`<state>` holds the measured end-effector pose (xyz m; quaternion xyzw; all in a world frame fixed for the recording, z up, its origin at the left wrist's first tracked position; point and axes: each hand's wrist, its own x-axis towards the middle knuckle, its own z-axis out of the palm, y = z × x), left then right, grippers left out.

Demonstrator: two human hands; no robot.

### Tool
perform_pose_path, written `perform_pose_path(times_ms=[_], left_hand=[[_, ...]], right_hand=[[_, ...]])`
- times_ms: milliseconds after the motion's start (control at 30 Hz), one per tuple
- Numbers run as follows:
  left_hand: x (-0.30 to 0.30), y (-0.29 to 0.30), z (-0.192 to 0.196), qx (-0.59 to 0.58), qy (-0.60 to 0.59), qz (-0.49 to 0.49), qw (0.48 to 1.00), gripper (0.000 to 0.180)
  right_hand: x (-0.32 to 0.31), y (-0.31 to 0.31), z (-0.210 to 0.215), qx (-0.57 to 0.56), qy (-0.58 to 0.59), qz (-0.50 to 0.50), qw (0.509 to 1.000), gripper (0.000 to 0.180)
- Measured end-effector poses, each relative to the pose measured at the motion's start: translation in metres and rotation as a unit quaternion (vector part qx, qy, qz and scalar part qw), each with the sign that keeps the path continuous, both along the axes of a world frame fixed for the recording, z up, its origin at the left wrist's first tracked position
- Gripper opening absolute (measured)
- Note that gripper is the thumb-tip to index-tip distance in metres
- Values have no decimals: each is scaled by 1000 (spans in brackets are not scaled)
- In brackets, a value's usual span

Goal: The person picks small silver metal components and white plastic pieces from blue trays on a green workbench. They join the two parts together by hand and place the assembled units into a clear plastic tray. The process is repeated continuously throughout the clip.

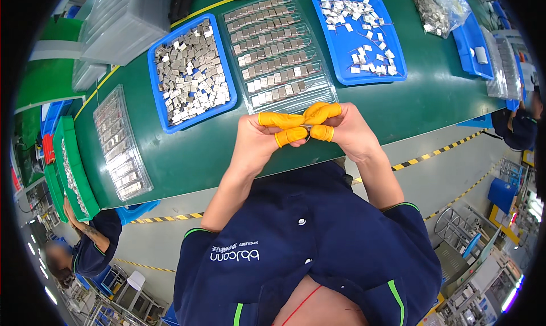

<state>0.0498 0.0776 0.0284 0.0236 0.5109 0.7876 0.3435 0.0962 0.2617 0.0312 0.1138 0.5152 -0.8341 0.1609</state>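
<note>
Item: small metal part (307,130), pinched between the fingertips of both hands just above the near edge of the green counter (187,155); mostly hidden by the fingers, so its shape cannot be told

Left hand (259,138): closed on the part, orange finger cots on thumb and forefinger

Right hand (344,130): closed on the same part, orange cots on the fingertips, touching the left hand's fingers

Surroundings on the counter:
- clear ribbed tray (277,56), just beyond the hands, holding rows of small silvery rectangular pieces
- blue tray (156,93), left of the clear tray, heaped with loose silvery pieces
- second blue tray (341,58), right of the clear tray, with scattered white-and-silver pieces bearing thin wires
- long clear tray (120,144), far left, with pieces in rows
- clear plastic bag (438,7) of silvery pieces, far right corner
- stack of clear empty trays (122,21), upper left

Others: a person in dark blue (91,240) at lower left; another person (520,127) at the right edge
</note>
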Motion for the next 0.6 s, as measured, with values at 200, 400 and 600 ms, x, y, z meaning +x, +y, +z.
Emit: perform_pose_path(times_ms=[200,400,600], left_hand=[[-1,4,-6,2,13,31,999,23],[-16,4,-9,-127,111,111,979,25],[-12,15,-13,-161,168,58,971,19]], right_hand=[[-1,-8,6,84,51,-49,994,13],[-19,5,-2,453,270,-162,834,16],[-20,-5,-8,588,442,-125,666,20]])
